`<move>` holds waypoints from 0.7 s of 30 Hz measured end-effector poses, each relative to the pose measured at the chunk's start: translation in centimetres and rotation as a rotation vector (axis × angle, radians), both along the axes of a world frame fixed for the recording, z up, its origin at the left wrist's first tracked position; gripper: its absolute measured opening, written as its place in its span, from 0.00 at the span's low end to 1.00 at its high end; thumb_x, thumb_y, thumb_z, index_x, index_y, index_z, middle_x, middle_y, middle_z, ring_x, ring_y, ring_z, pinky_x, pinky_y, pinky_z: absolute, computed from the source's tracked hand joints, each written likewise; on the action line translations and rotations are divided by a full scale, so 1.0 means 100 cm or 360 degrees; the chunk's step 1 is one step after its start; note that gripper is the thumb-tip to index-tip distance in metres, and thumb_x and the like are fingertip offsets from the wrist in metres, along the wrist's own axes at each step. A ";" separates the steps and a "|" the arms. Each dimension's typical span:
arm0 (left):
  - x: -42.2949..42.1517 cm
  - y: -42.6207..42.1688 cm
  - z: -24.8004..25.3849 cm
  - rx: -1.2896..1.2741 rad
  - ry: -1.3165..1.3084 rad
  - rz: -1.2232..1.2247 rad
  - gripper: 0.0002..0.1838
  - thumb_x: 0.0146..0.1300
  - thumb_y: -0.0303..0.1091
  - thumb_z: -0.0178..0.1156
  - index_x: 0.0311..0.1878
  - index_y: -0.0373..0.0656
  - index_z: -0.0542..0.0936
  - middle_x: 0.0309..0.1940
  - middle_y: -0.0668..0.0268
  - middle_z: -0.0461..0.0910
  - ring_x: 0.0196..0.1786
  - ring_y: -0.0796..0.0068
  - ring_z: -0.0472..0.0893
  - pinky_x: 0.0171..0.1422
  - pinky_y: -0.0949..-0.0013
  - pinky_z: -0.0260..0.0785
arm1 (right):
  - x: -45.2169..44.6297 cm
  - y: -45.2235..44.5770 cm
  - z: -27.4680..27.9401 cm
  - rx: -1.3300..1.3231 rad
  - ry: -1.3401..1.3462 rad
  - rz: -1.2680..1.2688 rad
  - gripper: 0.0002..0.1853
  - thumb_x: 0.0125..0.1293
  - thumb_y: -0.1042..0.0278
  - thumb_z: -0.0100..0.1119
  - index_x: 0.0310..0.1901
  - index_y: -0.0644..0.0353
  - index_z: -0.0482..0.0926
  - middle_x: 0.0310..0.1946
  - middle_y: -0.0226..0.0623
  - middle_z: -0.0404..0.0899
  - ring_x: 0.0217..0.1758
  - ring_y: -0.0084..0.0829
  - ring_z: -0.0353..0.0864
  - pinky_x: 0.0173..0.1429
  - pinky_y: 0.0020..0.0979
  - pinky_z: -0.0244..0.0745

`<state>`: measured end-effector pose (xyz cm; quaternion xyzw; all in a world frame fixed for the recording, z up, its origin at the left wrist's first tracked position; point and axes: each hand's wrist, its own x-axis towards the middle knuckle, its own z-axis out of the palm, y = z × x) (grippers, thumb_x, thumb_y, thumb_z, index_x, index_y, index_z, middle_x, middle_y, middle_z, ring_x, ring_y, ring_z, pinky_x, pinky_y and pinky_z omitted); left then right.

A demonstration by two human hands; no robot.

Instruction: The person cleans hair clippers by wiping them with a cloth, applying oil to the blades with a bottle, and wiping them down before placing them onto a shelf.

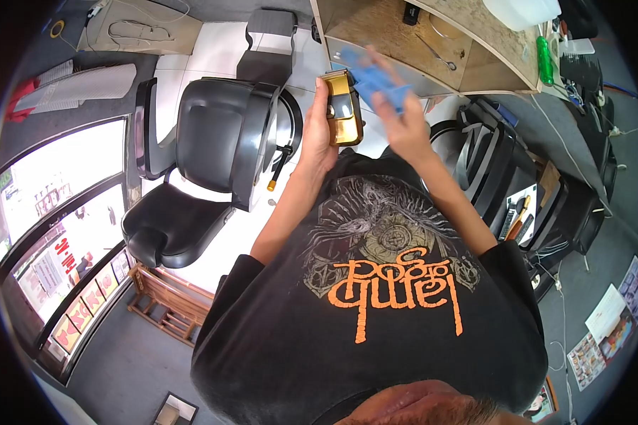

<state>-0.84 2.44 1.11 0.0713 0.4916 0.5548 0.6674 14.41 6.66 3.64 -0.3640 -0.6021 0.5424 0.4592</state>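
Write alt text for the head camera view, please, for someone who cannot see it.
The left hand holds a gold, clipper-like device while the right hand holds a blurred blue object beside it. A black salon chair stands to the left.

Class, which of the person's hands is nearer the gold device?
Left. The left hand holds the gold device; the right hand, with a blurred blue item, is to its right.
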 end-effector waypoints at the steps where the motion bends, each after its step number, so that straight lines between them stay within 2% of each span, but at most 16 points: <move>1: 0.004 0.002 -0.003 0.0048 -0.0055 0.0079 0.36 0.77 0.71 0.51 0.58 0.41 0.79 0.42 0.62 0.85 0.37 0.72 0.87 0.44 0.64 0.85 | -0.002 -0.003 -0.001 0.0132 -0.0140 0.0105 0.23 0.76 0.62 0.64 0.68 0.65 0.81 0.73 0.44 0.78 0.81 0.43 0.68 0.82 0.39 0.62; 4: 0.007 0.006 0.000 -0.0012 -0.0184 0.0291 0.35 0.77 0.70 0.52 0.56 0.42 0.80 0.41 0.63 0.85 0.37 0.73 0.87 0.43 0.66 0.84 | -0.005 -0.018 -0.002 0.0799 -0.0609 0.0290 0.23 0.69 0.67 0.68 0.65 0.59 0.85 0.75 0.39 0.76 0.85 0.50 0.63 0.83 0.46 0.61; 5: 0.003 0.005 0.001 0.0036 -0.0182 0.0248 0.34 0.78 0.70 0.51 0.55 0.43 0.80 0.40 0.64 0.85 0.38 0.73 0.86 0.43 0.66 0.83 | -0.002 -0.023 0.000 0.0762 -0.0559 0.0321 0.24 0.65 0.69 0.69 0.64 0.54 0.87 0.72 0.36 0.80 0.83 0.51 0.66 0.83 0.50 0.61; 8: -0.011 -0.004 -0.021 -0.0120 -0.0328 0.0195 0.32 0.76 0.70 0.55 0.55 0.47 0.81 0.42 0.64 0.85 0.44 0.72 0.87 0.47 0.66 0.83 | 0.026 -0.032 0.001 0.0708 -0.0632 0.0622 0.23 0.64 0.70 0.69 0.62 0.54 0.88 0.67 0.34 0.84 0.81 0.52 0.70 0.78 0.49 0.67; 9: -0.007 0.001 -0.023 -0.0089 -0.0231 0.0305 0.32 0.75 0.71 0.55 0.53 0.47 0.82 0.40 0.64 0.85 0.42 0.66 0.88 0.44 0.61 0.83 | 0.032 -0.033 0.003 0.0625 -0.0597 0.0634 0.18 0.67 0.68 0.67 0.58 0.55 0.89 0.64 0.34 0.87 0.78 0.49 0.75 0.71 0.44 0.72; 11: -0.006 0.003 -0.021 -0.0092 -0.0249 0.0382 0.32 0.76 0.70 0.55 0.54 0.46 0.80 0.43 0.61 0.86 0.44 0.61 0.88 0.48 0.56 0.84 | 0.048 -0.037 -0.006 -0.0040 -0.0207 0.0540 0.14 0.74 0.64 0.62 0.54 0.60 0.89 0.58 0.36 0.89 0.71 0.40 0.81 0.64 0.37 0.75; 12: -0.006 0.006 -0.019 -0.0088 -0.0258 0.0417 0.32 0.76 0.69 0.55 0.55 0.45 0.80 0.44 0.60 0.86 0.45 0.59 0.88 0.50 0.54 0.84 | 0.066 -0.041 -0.018 -0.0540 -0.0130 0.0243 0.16 0.76 0.62 0.60 0.54 0.64 0.87 0.54 0.37 0.89 0.66 0.34 0.82 0.63 0.36 0.76; 13: -0.005 0.010 -0.014 0.0009 -0.0296 0.0448 0.32 0.78 0.67 0.54 0.59 0.43 0.78 0.50 0.55 0.85 0.50 0.53 0.87 0.57 0.47 0.84 | 0.074 -0.042 -0.021 -0.1037 -0.0049 -0.0065 0.18 0.79 0.59 0.58 0.54 0.67 0.86 0.50 0.39 0.89 0.62 0.29 0.83 0.62 0.35 0.77; 16: 0.000 0.016 0.009 0.0097 -0.0379 0.0434 0.31 0.81 0.64 0.50 0.61 0.40 0.76 0.48 0.59 0.85 0.49 0.63 0.87 0.56 0.57 0.84 | 0.057 -0.025 -0.025 -0.0729 0.0558 -0.0707 0.21 0.81 0.56 0.59 0.56 0.70 0.83 0.48 0.38 0.87 0.57 0.23 0.82 0.60 0.34 0.79; 18: -0.001 0.014 0.001 0.0152 -0.0300 0.0299 0.30 0.82 0.61 0.50 0.63 0.40 0.75 0.50 0.59 0.85 0.51 0.64 0.87 0.58 0.57 0.83 | 0.047 -0.022 -0.018 -0.0548 0.0153 -0.0611 0.21 0.79 0.56 0.61 0.59 0.68 0.82 0.52 0.42 0.87 0.59 0.27 0.83 0.64 0.34 0.77; 20: 0.004 0.012 -0.005 0.0154 -0.0271 0.0275 0.28 0.83 0.59 0.50 0.63 0.41 0.74 0.51 0.59 0.85 0.53 0.65 0.87 0.59 0.57 0.83 | 0.024 -0.018 -0.006 -0.0106 -0.0187 -0.0454 0.21 0.76 0.58 0.64 0.61 0.66 0.82 0.58 0.44 0.86 0.62 0.35 0.84 0.68 0.36 0.75; 21: 0.010 0.015 -0.008 0.0139 -0.0283 0.0322 0.27 0.83 0.58 0.50 0.63 0.41 0.74 0.51 0.59 0.85 0.53 0.65 0.87 0.59 0.58 0.83 | 0.010 -0.015 0.001 0.0252 -0.0325 -0.0341 0.22 0.74 0.60 0.67 0.63 0.64 0.82 0.62 0.45 0.85 0.65 0.41 0.84 0.71 0.39 0.74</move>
